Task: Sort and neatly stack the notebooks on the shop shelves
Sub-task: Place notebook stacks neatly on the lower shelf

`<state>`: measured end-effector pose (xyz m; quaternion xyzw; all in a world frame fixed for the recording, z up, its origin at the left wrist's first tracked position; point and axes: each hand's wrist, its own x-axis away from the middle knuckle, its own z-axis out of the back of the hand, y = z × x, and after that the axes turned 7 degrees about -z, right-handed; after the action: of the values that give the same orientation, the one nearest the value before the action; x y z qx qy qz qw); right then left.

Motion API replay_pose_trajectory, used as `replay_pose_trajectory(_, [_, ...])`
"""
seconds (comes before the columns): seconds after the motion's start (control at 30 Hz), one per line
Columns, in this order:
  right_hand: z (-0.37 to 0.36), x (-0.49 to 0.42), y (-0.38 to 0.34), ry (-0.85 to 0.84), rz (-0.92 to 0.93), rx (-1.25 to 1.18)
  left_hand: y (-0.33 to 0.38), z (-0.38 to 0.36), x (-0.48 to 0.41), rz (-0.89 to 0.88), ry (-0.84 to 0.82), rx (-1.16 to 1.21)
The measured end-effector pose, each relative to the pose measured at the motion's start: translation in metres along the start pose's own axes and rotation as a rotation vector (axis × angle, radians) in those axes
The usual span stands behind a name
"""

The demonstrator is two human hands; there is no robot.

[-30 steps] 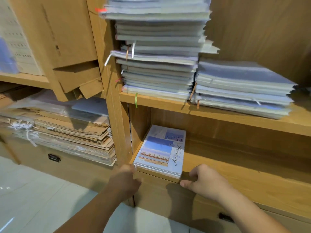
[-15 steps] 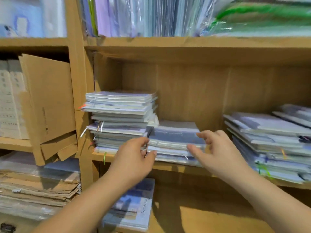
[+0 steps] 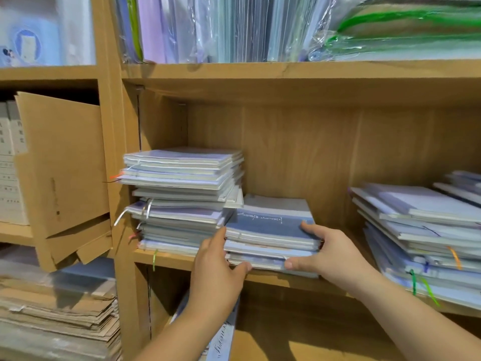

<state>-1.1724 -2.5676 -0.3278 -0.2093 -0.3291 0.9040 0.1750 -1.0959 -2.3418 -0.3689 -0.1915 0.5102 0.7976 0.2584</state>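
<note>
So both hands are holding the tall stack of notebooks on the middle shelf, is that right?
Not quite. The head view shows the left hand and right hand holding the short stack on the middle shelf, just to the right of the tall stack.

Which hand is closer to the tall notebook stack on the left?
Left. The left hand grips the short stack right beside the tall stack; the right hand holds its far side.
</note>
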Motion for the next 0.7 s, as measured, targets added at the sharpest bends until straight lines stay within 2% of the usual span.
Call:
replay_pose_trajectory(0.2, [-0.003, 0.016, -0.003, 0.136, 0.019, -0.031, 0.011, 0.000, 0.009, 0.063, 0.014, 0.150])
replay_pose_trajectory(0.37, [0.006, 0.041, 0.012, 0.177, 0.055, -0.106, 0.006, 0.014, 0.023, 0.051, -0.032, 0.333])
replay_pose_trajectory(0.47, [0.015, 0.053, 0.019, 0.137, 0.067, -0.098, 0.009, 0.028, 0.015, 0.104, -0.025, 0.369])
replay_pose_trajectory(0.6, [0.022, 0.052, 0.008, 0.064, 0.042, -0.110, 0.024, 0.030, 0.003, 0.188, -0.118, 0.265])
replay_pose_trajectory(0.7, [0.022, 0.055, 0.001, 0.057, 0.046, -0.051, 0.034, 0.024, 0.000, 0.333, -0.146, 0.386])
